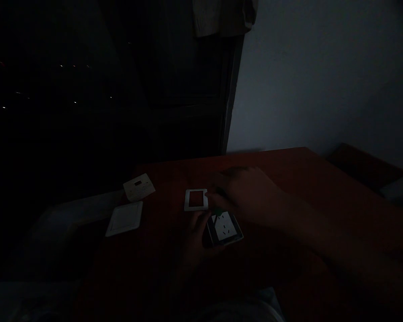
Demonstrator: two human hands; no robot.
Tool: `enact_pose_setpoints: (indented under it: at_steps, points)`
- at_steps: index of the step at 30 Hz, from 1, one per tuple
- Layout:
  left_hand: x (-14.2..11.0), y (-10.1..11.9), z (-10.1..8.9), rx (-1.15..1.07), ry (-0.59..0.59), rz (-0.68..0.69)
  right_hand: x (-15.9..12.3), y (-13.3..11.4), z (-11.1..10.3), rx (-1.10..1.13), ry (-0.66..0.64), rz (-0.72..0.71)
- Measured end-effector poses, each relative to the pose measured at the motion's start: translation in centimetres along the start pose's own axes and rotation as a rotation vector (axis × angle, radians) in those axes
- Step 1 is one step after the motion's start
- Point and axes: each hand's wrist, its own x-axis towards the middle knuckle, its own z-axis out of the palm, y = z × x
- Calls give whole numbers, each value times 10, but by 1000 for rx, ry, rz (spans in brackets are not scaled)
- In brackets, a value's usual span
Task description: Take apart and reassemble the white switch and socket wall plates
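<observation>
In the head view, my left hand (196,243) is closed around the left side of a wall socket (226,227) with a white face, dark slots and a dark surround. My right hand (242,190) is above it, bent over and blurred in the dim light. A screwdriver (217,212) shows below its fingers: a green handle part, with a thin dark shaft slanting down over the socket's left side. My right fingers appear closed around its upper end, which is mostly hidden. Just left of these fingers lies a white square frame (187,200) with an open middle.
A white plate (124,219) lies at the left of the reddish table (282,163), with a pale piece of card or paper (139,188) with a small cut-out behind it. A pale wall (305,80) stands behind the table at right. The room is very dark.
</observation>
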Motion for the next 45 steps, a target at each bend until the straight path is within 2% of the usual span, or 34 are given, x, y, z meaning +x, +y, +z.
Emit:
enact_pose_setpoints:
  at_steps: [2, 4, 6, 9, 11, 15, 17, 21, 22, 24, 27, 29, 33, 38, 39, 43, 45]
  points:
    - [0, -1, 0, -1, 8, 19, -2, 5, -1, 128, -2, -138]
    - [0, -3, 1, -16, 13, 29, -4, 7, -1, 202, -20, -193]
    - [0, -5, 3, -34, 15, 33, -4, 5, -1, 148, -22, -125]
    - [1, -7, 5, -51, 15, 33, -1, 2, 2, -49, -14, 77]
    - [0, -5, 5, -60, 10, 21, 0, 3, 4, -75, -22, 106]
    - [-1, 1, -1, -41, 4, -2, -2, 10, 2, 265, -72, -131]
    - [-1, 2, -2, -26, 12, -6, -2, 11, 1, 356, -97, -180]
    - [-1, -2, 1, -37, 17, 4, 0, 6, 1, 6, -23, 56]
    - [-1, -4, 3, -40, 18, 10, 0, 6, 1, -43, -17, 77]
    - [0, -8, 5, -44, 12, 10, -1, 7, 0, 14, -27, 1]
    - [0, -8, 5, -54, 2, 14, -5, 10, -1, 248, -63, -188]
    - [0, -6, 3, -49, 16, 28, -6, 12, -1, 264, -60, -169]
    - [1, -2, 0, -24, 14, 13, -4, 11, 5, 94, -4, -22]
    - [0, -10, 6, -60, 20, 38, -7, 11, 5, 451, -66, -215]
    - [0, -12, 7, -64, 22, 38, -7, 10, 4, 460, -78, -221]
    - [0, -15, 9, -64, 25, 44, -5, 8, 1, 122, -19, 6]
    - [0, -14, 8, -47, 24, 39, -5, 7, 1, 80, -3, 8]
